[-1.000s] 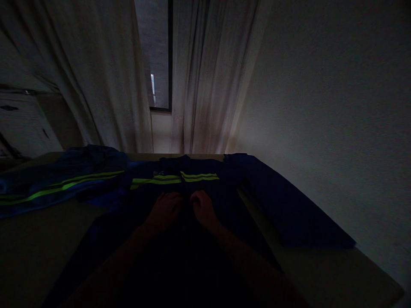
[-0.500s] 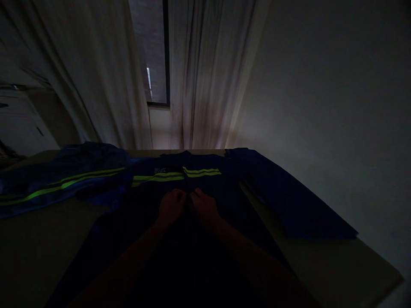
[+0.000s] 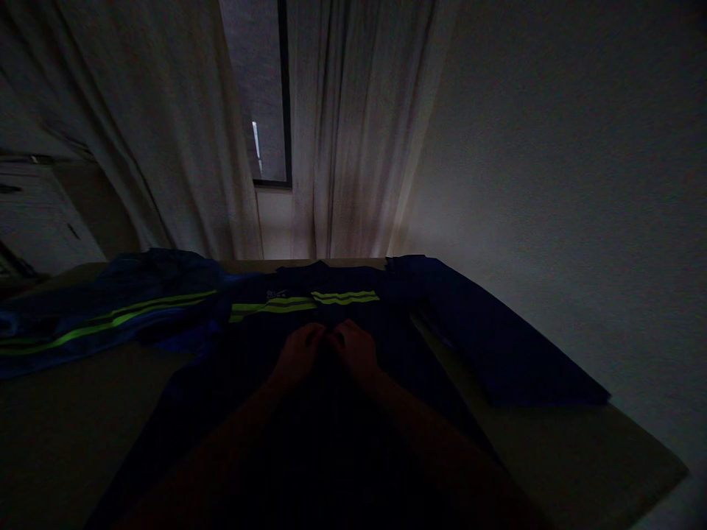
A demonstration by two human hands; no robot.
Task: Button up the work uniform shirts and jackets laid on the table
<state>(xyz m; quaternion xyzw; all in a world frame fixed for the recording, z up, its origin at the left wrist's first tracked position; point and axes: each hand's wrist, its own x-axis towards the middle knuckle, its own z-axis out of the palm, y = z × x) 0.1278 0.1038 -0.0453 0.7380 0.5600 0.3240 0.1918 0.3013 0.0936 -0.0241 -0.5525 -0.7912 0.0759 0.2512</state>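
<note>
A dark blue jacket [image 3: 387, 316] with yellow-green stripes across the chest lies spread out, front side up. My left hand [image 3: 298, 352] and my right hand [image 3: 354, 349] meet at its centre front, just below the chest stripes. Both have curled fingers, closed on the jacket's front edges. Deep shadow hides the fingertips and any fastening between them. One plain sleeve [image 3: 497, 331] stretches out to the right. To the left runs rumpled blue striped cloth [image 3: 132, 294], which looks like the other sleeve.
The jacket rests on a drab flat surface [image 3: 596, 456] whose corner shows at lower right. A pale wall [image 3: 541, 184] rises along the right side. Curtains [image 3: 364, 147] hang beyond the far edge, around a narrow window [image 3: 257, 81]. A white cabinet [image 3: 38, 213] stands at far left.
My right hand has turned slightly and its fingers are more bent. Both hands stay at the jacket's centre front, and the chest stripes have shifted a little.
</note>
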